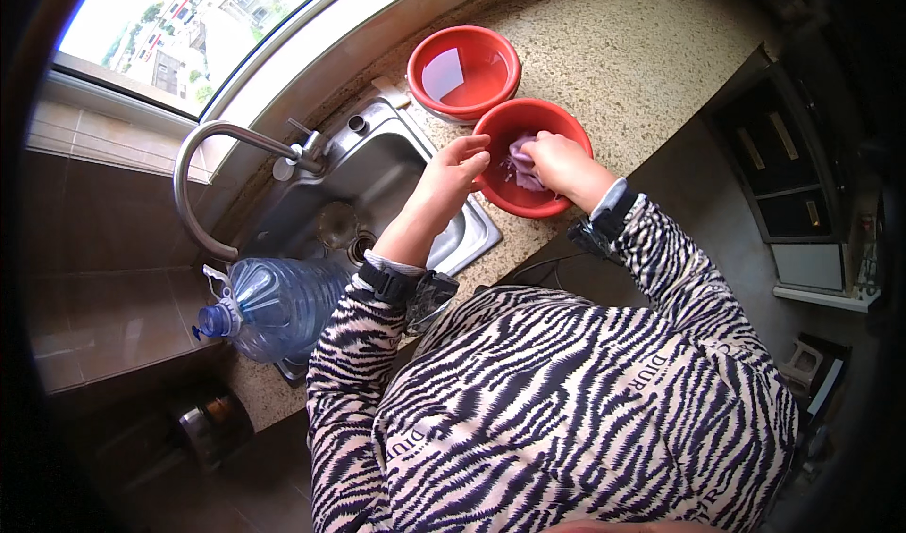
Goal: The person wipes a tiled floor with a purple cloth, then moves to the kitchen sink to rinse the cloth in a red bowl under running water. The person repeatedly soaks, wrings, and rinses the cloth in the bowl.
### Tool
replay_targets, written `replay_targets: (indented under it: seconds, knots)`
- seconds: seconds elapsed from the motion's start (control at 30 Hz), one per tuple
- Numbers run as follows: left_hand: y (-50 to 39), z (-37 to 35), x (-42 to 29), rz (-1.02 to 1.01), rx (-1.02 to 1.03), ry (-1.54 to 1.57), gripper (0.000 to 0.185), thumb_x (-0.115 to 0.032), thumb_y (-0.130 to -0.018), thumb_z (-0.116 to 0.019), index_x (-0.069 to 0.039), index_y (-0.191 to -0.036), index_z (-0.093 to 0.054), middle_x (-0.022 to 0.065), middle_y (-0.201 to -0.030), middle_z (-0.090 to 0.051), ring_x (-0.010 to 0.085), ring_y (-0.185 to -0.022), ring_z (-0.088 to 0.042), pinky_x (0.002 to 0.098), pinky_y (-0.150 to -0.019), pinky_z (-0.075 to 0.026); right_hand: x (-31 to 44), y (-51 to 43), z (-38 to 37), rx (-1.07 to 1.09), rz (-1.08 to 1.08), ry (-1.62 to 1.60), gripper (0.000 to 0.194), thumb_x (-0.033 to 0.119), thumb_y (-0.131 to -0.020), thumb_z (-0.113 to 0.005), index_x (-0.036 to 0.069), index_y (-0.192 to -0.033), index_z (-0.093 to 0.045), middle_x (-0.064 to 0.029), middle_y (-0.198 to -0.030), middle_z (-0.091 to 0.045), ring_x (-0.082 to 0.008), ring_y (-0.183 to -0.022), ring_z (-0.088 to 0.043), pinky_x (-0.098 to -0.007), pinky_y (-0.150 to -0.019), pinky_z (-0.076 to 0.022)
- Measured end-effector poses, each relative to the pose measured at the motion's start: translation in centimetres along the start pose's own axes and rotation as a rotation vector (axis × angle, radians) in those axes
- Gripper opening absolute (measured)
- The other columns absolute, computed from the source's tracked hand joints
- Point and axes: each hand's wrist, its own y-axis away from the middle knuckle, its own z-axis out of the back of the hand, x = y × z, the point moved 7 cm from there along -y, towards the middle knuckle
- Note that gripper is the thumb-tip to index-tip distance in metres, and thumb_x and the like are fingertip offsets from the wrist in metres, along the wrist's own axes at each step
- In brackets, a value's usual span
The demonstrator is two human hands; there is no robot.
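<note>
My right hand (560,165) reaches into the nearer red plastic bowl (573,126) and grips a crumpled pale purple cloth (524,172) there. The cloth looks wet, and small white flecks, perhaps suds or drops, show beside it. My left hand (453,175) is at the left rim of the same bowl, fingers slightly apart and nothing in them. Whether its fingertips touch the rim is hard to tell. Close behind stands a second red bowl (506,58) holding clear liquid that reflects the window.
A stainless steel sink (396,158) with a curved faucet (191,179) is left of the bowls, set in a speckled stone countertop (601,44). A large blue-tinted plastic water bottle (283,306) lies across the sink's near-left end. Dark cabinets (778,158) stand at right.
</note>
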Motion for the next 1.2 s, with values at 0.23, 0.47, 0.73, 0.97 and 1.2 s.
replay_targets:
  seconds: [0.23, 0.47, 0.73, 0.97, 1.2]
  knots:
    - [0.7, 1.8, 1.9, 0.074, -0.126, -0.066, 0.040, -0.025, -0.097, -0.059, -0.002, -0.130, -0.054, 0.0073, -0.111, -0.062, 0.0138, -0.095, -0.060, 0.0301, -0.077, -0.053, -0.4, -1.1, -2.8, 0.126, 0.345, 0.657, 0.013, 0.011, -0.085, -0.064, -0.001, -0.086, -0.068, -0.0204, -0.090, -0.064, -0.0334, -0.069, -0.068, -0.0414, -0.065, -0.0560]
    - [-2.0, 1.2, 7.6, 0.266, -0.142, -0.184, 0.060, -0.038, -0.081, -0.077, 0.002, -0.117, -0.050, 0.0124, -0.093, -0.064, 0.0178, -0.067, -0.065, 0.0317, -0.054, -0.058, -1.2, -2.7, -2.1, 0.133, 0.235, 0.385, 0.007, 0.004, -0.081, -0.060, 0.000, -0.086, -0.062, -0.0230, -0.085, -0.066, -0.0371, -0.075, -0.067, -0.0445, -0.066, -0.0524]
    - [-5.3, 1.3, 9.8, 0.084, -0.380, -0.266, 0.047, -0.002, -0.076, -0.062, 0.004, -0.119, -0.043, 0.0230, -0.103, -0.062, 0.0319, -0.086, -0.069, 0.0384, -0.063, -0.060, -0.4, -2.0, -0.3, 0.168, 0.060, 0.027, 0.027, -0.006, -0.070, -0.063, 0.002, -0.095, -0.062, -0.0118, -0.095, -0.070, -0.0224, -0.089, -0.067, -0.0344, -0.079, -0.0529]
    - [-0.8, 2.6, 8.2, 0.099, -0.322, -0.215, 0.046, -0.010, -0.074, -0.065, 0.001, -0.115, -0.049, 0.0261, -0.105, -0.065, 0.0364, -0.100, -0.066, 0.0422, -0.084, -0.053, 5.1, 1.3, 0.6, 0.214, 0.144, -0.251, 0.028, -0.014, -0.072, -0.054, 0.000, -0.096, -0.060, -0.0088, -0.098, -0.069, -0.0175, -0.095, -0.067, -0.0304, -0.081, -0.0540]
    - [7.5, 7.6, 7.1, 0.136, -0.382, -0.072, 0.041, 0.000, -0.080, -0.061, 0.003, -0.116, -0.043, 0.0165, -0.095, -0.062, 0.0256, -0.073, -0.070, 0.0335, -0.052, -0.059, 12.6, 2.7, -2.9, 0.346, 0.337, -0.300, 0.028, -0.009, -0.072, -0.054, -0.001, -0.098, -0.059, -0.0092, -0.097, -0.068, -0.0177, -0.092, -0.065, -0.0310, -0.083, -0.0523]
